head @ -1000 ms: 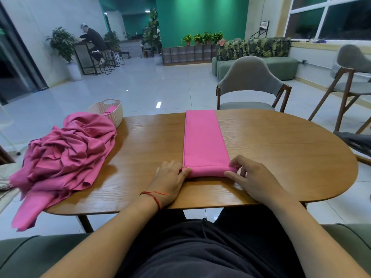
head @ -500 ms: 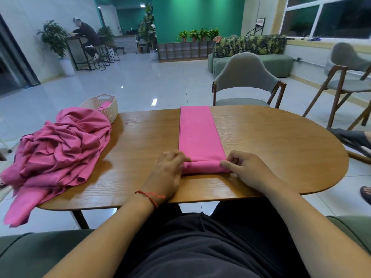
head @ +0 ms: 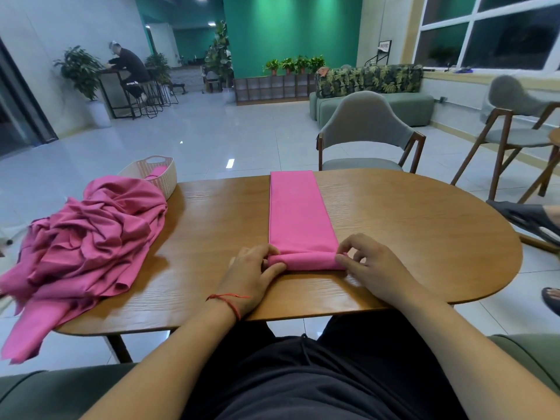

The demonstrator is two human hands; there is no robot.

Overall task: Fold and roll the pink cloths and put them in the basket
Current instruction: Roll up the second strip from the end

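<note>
Now smooth pink cloth strip (head: pixel 298 213), near end rolled, woodgrain table (head: pixel 409 225)

Partly out of sight
Btm of basket (head: pixel 169 178) behind cloth pile (head: pixel 91 237); pile clipped at L edge; sandalled foot (head: pixel 527 219) clipped at R edge.

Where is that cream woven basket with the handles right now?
In the head view, the cream woven basket sits at the far left edge of the oval wooden table, just behind the crumpled heap of pink cloths.
</note>
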